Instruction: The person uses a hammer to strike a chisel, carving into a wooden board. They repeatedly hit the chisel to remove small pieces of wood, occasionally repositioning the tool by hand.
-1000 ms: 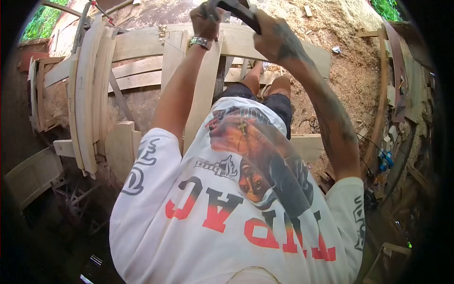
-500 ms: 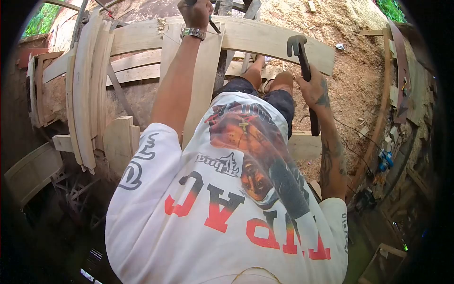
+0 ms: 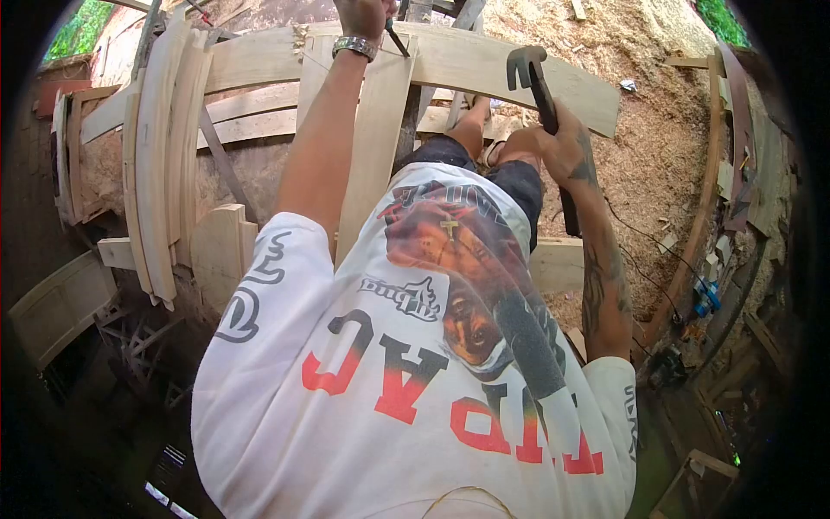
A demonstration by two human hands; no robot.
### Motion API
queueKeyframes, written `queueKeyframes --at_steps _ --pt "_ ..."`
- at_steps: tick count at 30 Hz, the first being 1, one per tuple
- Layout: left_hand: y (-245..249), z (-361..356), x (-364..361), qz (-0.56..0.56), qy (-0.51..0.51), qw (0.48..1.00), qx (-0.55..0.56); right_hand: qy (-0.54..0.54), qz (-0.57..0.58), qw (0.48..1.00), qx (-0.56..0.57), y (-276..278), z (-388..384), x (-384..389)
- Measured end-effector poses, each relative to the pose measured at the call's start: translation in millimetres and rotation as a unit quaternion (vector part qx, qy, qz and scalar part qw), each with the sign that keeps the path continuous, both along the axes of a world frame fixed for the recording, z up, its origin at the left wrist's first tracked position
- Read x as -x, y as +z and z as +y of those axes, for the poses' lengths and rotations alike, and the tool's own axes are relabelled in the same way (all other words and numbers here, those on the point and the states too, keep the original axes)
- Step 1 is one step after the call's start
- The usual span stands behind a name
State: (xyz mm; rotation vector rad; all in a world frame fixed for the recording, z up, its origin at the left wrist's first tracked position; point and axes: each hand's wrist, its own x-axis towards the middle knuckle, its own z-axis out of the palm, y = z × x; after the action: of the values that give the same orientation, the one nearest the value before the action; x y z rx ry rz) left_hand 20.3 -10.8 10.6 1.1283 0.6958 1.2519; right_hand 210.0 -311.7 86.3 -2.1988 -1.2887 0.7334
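Note:
My left hand [image 3: 361,19], with a metal watch at the wrist, is closed around a chisel [image 3: 397,40] at the top of the view. The chisel's dark blade slants down to the curved wooden board [image 3: 493,73], where an upright plank [image 3: 376,147] meets it. The top of the chisel is cut off by the frame edge. In my right hand [image 3: 566,147] is a hammer [image 3: 542,97], gripped by its dark handle. Its head is raised over the right part of the curved board, to the right of the chisel.
Several curved wooden pieces [image 3: 160,164] stand together at the left. Wood shavings [image 3: 648,164] cover the ground at right. A dark cable [image 3: 644,232] and a blue object [image 3: 707,297] lie farther right. A rounded wooden panel [image 3: 218,259] is beside my left sleeve.
The hammer and my right hand have moved slightly up and left, the hammer head tilting left. My left hand and the chisel have shifted slightly upward and right in view.

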Motion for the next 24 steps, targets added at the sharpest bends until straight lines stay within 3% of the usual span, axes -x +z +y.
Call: queueKeyframes --at_steps 10,13,15,16,17,20,22,23,24 --pt "-13 -13 -15 0.008 -0.008 0.999 -0.052 0.041 -0.010 0.997 -0.059 14 35 6" --pt "-14 -18 -18 0.021 -0.002 0.997 -0.071 0.061 -0.061 0.978 -0.189 52 73 7" --pt "-20 -18 -18 0.013 -0.002 0.997 -0.082 0.060 -0.014 0.989 -0.133 94 105 -8" --pt "-17 -21 -19 0.015 0.012 0.995 -0.093 0.070 -0.121 0.926 -0.351 132 121 12" --pt "-18 -22 -21 0.009 0.017 0.996 -0.084 0.027 -0.004 0.919 -0.394 166 129 29" --pt "-34 -17 -20 0.002 0.010 0.996 -0.093 0.049 0.170 0.871 -0.458 228 134 54" --pt "-57 -5 -11 0.016 -0.039 0.988 -0.146 0.052 0.071 0.856 -0.510 178 168 39" --pt "-72 -3 -12 -0.051 -0.043 0.992 -0.104 0.009 -0.147 0.814 -0.562 107 196 32" --pt "-92 -3 -15 -0.118 -0.050 0.990 -0.059 0.120 -0.230 0.911 -0.321 70 174 39"
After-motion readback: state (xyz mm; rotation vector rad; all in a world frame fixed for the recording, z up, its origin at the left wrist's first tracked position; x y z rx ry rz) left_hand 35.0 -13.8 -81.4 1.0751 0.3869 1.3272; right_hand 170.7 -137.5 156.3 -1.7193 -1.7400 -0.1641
